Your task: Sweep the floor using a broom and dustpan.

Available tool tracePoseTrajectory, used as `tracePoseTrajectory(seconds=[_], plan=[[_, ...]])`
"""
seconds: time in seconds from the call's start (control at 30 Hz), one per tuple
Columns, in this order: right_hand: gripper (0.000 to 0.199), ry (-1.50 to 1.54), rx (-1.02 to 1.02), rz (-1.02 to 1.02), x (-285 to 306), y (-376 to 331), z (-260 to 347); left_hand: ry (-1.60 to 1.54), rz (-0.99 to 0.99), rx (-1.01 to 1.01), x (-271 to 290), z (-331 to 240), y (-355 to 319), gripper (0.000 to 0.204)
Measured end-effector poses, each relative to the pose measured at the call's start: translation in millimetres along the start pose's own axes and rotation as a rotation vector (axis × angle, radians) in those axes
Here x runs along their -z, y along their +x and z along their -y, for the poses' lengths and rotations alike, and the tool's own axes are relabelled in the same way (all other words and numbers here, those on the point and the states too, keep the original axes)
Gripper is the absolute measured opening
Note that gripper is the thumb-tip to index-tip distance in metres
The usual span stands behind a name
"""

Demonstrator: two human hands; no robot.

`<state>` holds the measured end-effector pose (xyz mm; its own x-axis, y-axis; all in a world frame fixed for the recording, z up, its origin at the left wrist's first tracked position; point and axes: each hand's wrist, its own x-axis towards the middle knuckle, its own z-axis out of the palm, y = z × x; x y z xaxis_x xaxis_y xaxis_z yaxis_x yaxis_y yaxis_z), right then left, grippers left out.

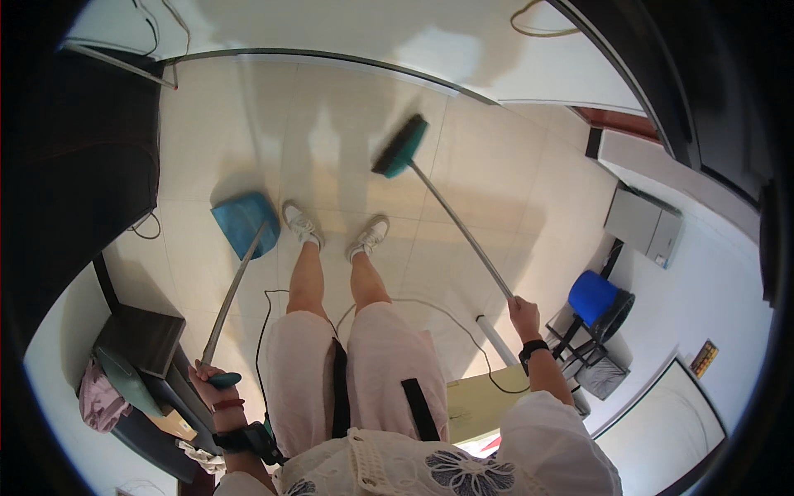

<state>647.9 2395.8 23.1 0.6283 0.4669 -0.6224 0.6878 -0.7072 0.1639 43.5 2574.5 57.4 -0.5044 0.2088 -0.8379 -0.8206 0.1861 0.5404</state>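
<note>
My left hand (pixel 212 384) is closed round the upper end of a long-handled dustpan (pixel 240 221); its blue pan rests on the tiled floor to the left of my feet. A green grip end pokes out beside my fingers. My right hand (pixel 523 317) grips the grey pole of a broom (pixel 403 147). The broom's green head with dark bristles is on the floor ahead of my feet, slightly to the right and tilted. Broom head and dustpan are well apart. No dirt can be made out on the tiles.
Cables (pixel 442 307) cross the floor round my legs. A dark draped surface (pixel 83 157) fills the far left, with a dark cabinet (pixel 142 339) nearer. On the right are a grey box (pixel 643 225), a blue bin-like object (pixel 594 298) and a white board (pixel 666 426). A wall (pixel 347 33) bounds the far side.
</note>
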Motion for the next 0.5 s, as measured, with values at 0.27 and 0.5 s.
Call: tracePoseTrajectory(seconds=[0.27, 0.5], plan=[[0.028, 0.104, 0.611, -0.081, -20, 95, 276, 0.086, -0.001, -0.052, 0, -3, -12, 0.020], [0.016, 0.121, 0.599, -0.157, 2, 145, 456, 0.034, 0.109, 0.029, -18, 12, -39, 0.020]])
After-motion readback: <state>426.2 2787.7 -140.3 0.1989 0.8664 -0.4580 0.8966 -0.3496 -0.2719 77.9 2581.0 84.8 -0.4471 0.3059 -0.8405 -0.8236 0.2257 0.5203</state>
